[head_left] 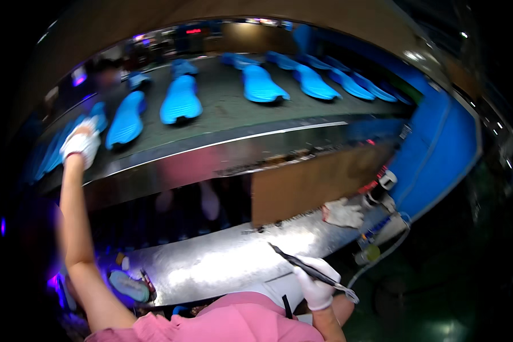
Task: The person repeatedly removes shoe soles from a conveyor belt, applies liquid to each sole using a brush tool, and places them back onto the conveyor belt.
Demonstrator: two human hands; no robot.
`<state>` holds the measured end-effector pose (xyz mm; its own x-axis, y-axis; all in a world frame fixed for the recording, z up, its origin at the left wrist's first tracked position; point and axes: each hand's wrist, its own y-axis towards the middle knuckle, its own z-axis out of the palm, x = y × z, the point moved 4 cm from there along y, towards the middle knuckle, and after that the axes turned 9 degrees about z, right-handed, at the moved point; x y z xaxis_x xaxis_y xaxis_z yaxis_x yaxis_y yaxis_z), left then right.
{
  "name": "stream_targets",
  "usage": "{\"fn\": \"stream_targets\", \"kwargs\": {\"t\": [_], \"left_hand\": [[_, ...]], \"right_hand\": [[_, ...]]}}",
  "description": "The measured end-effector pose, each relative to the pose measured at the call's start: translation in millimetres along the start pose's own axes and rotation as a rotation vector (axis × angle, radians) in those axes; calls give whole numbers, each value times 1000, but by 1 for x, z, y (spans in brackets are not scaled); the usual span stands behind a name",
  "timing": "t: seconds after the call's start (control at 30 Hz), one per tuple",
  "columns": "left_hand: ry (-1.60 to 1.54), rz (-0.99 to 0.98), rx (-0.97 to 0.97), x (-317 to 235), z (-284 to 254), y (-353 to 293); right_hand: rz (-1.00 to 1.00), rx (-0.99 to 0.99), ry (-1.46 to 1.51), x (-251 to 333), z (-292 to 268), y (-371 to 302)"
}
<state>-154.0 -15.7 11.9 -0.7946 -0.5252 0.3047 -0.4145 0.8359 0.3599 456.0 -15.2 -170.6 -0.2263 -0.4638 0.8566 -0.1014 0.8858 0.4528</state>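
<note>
My left hand [82, 146], in a white glove, reaches out to the far left among blue shoe soles. A blue sole [99, 115] lies right by its fingers; blur hides whether they grip it. Low at the right, my right hand [316, 285], also gloved in white, is closed around a slim black pen-like tool [302, 265]. The tool's tip points up and left over a shiny metal shelf [211, 262]. A pale cord [352, 295] shows at its back end.
More blue soles [180, 101] lie spaced along the dark conveyor belt [222, 102]. Below it stands a brown board [319, 182]. A spare white glove [344, 213], a dark bottle with a white cap [387, 180] and a grey-blue sole [129, 286] rest on the metal shelf.
</note>
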Motion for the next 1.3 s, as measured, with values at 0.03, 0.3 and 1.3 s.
{"fn": "stream_targets", "kwargs": {"t": [0.03, 0.3, 1.3], "left_hand": [[-13, -18, 65, 38, 30, 3], [-1448, -157, -715, 55, 42, 30], [-2589, -745, 1762, -540, 161, -270]], "right_hand": [[22, 10, 36, 4, 0, -1], [192, -133, 256, -24, -6, -8], [673, -163, -641, -176, 39, 29]]}}
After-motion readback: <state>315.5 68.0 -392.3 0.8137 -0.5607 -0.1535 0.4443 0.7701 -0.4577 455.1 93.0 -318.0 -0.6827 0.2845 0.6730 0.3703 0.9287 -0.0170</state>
